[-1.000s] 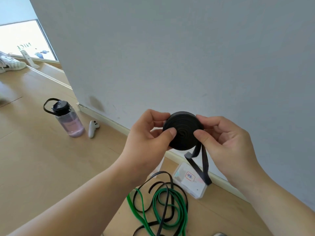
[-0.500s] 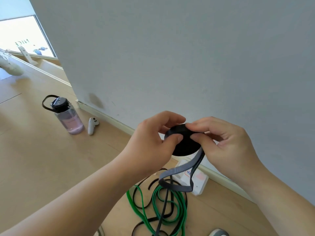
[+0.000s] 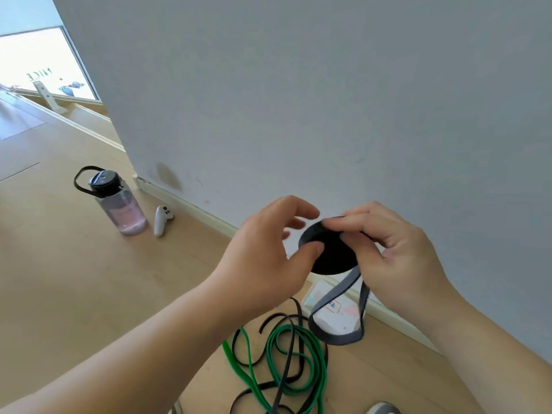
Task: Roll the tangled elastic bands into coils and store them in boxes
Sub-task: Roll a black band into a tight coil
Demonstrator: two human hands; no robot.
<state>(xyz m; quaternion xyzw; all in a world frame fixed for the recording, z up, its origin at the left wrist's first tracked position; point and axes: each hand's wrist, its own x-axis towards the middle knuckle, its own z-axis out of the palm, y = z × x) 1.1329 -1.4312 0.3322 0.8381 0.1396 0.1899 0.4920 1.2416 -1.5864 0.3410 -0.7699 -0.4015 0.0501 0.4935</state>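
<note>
Starting on the left, a water bottle (image 3: 119, 204) stands on the wood floor (image 3: 74, 294) with a white controller (image 3: 162, 219) lying just beside it, near the wall (image 3: 298, 100). Next over is the left hand (image 3: 268, 264), held up in the air. Its thumb sits on the near edge of the black coil (image 3: 331, 252), but its fingers are curved and blurry, so I honestly can't tell if they're gripping. Down on the floor below is a tangle of green and black bands (image 3: 280, 363). The coil is mid-air between both hands, and its loose end (image 3: 337, 324) hangs in a loop in front of a clear box (image 3: 331, 312) by the skirting. The right hand (image 3: 397, 255) pinches the coil, thumb across its face and fingers over the top rim.
</note>
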